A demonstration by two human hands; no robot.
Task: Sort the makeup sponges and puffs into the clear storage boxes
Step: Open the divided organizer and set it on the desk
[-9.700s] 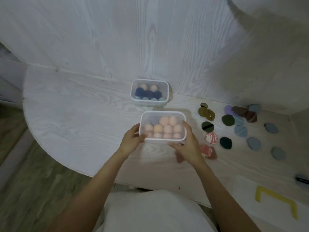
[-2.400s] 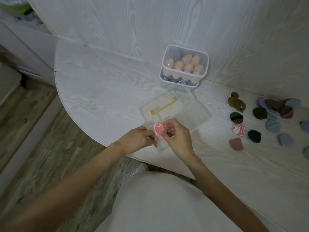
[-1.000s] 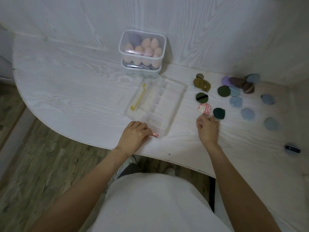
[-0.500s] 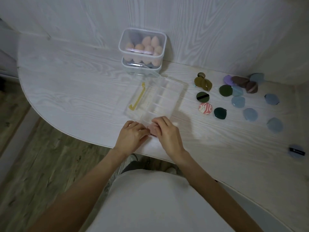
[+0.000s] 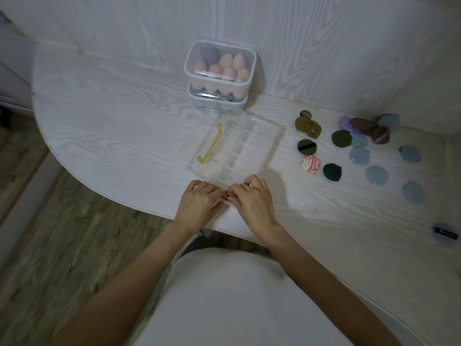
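Observation:
A clear divided storage box (image 5: 245, 148) lies open in the middle of the table, its lid with a yellow handle (image 5: 211, 146) folded out to the left. My left hand (image 5: 199, 204) and my right hand (image 5: 254, 203) meet at the box's near end. Their curled fingertips pinch a pink puff (image 5: 231, 195) at the nearest compartment, and only a sliver of it shows. Loose puffs lie to the right: a pink marbled one (image 5: 310, 164), a dark green one (image 5: 331, 172), one with a black strap (image 5: 307, 146) and several blue ones (image 5: 359, 156).
Two lidded clear boxes are stacked against the back wall; the top one (image 5: 220, 64) holds peach sponges and the lower one (image 5: 217, 102) darker ones. A blue puff with a black strap (image 5: 446, 236) lies far right. The table's rounded edge runs just below my hands.
My right hand reached to the loose puffs, took a mauve one and came back to the box's near end. Both hands have since closed tighter over that compartment.

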